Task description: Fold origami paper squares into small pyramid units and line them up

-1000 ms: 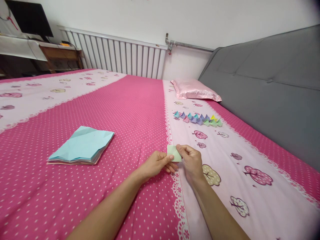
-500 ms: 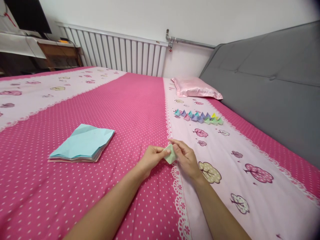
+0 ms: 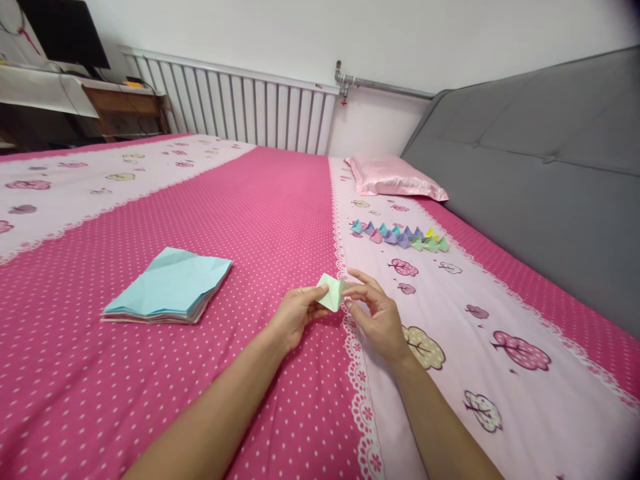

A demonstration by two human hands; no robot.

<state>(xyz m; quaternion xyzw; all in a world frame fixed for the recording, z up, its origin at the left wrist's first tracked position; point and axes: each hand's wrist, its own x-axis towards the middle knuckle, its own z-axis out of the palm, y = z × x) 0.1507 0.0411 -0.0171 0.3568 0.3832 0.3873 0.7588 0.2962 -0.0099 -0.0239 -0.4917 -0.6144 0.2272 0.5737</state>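
A small pale green folded paper [image 3: 331,292] is pinched between the thumb and fingers of my left hand [image 3: 296,313], just above the bed. It is partly unfolded, with a flap standing up at its right side. My right hand [image 3: 376,319] is at that flap with its thumb and fingers apart; a fingertip appears to touch the paper's edge. Farther off to the right stand small folded paper pieces [image 3: 403,239] in blue, purple, pink, yellow and green, set in two rows. On the left lies a stack of square paper [image 3: 170,283] with a light blue sheet on top.
All this rests on a bed with a pink dotted and tree-patterned sheet [image 3: 270,220]. A pink pillow [image 3: 395,177] lies near the grey headboard [image 3: 530,160]. Behind are a white radiator [image 3: 235,100], a pipe [image 3: 390,87] and a desk with a monitor [image 3: 67,33].
The green paper has gone from a flat folded shape to a partly opened one and shifted slightly left and up. My right fingers have spread and loosened from it. The view has shifted slightly.
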